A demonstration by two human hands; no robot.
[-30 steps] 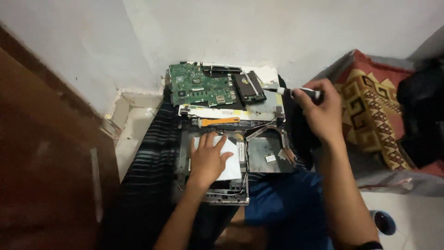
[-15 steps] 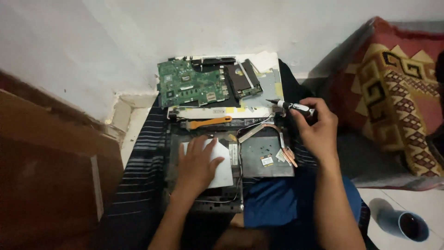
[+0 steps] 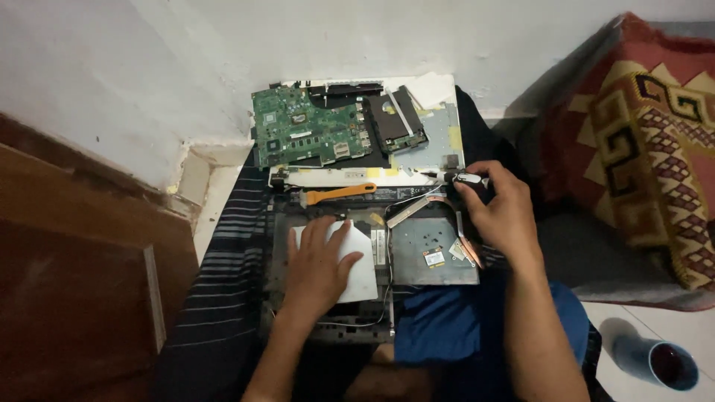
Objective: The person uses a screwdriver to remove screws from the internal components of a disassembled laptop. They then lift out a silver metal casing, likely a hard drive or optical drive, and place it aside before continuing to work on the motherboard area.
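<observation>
My left hand (image 3: 316, 268) lies flat, palm down and fingers spread, on a white sheet (image 3: 357, 264) that covers part of the open laptop base (image 3: 372, 246); it closes on nothing and only presses. My right hand (image 3: 503, 212) is bent at the wrist over the base's right rear corner, fingers curled tight around a small dark tool (image 3: 469, 179) with a pale end. I can't make out the tool's tip, as my fingers cover most of it. An orange pry bar (image 3: 341, 194) lies just behind the sheet, and a green board (image 3: 309, 138) rests farther back by the wall, beside a dark drive (image 3: 398, 123). The base's front edge is hidden by my forearm and blue shorts (image 3: 462, 335). A blue cup (image 3: 663, 362) stands at lower right, well apart.
</observation>
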